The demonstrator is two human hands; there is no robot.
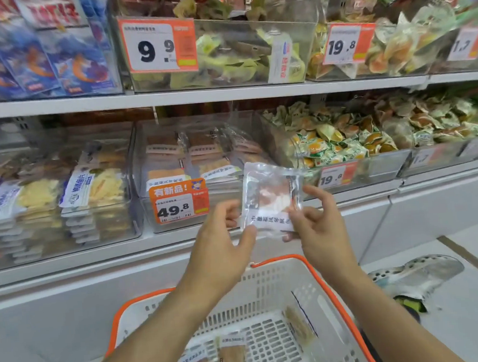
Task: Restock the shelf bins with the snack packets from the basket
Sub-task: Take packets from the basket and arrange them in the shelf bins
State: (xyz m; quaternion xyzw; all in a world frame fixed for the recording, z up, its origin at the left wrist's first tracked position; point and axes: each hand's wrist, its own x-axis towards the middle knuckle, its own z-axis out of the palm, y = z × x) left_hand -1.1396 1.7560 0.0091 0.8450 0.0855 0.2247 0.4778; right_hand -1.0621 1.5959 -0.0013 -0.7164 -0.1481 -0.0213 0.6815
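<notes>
While both hands hold one clear snack packet (271,197) in the air in front of the bin (174,162) with the 49.8 tag, the left hand (222,238) pinches its lower left corner and the right hand (317,226) pinches its right edge. More packets lie in the basket (271,289) below. I think the smooth film can slip from such light pinches, or the packet can go into a neighbouring bin.

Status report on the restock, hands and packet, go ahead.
Left hand and right hand both pinch one clear snack packet before the 49.8 bin. More packets remain in the basket. Nothing blocking.
</notes>
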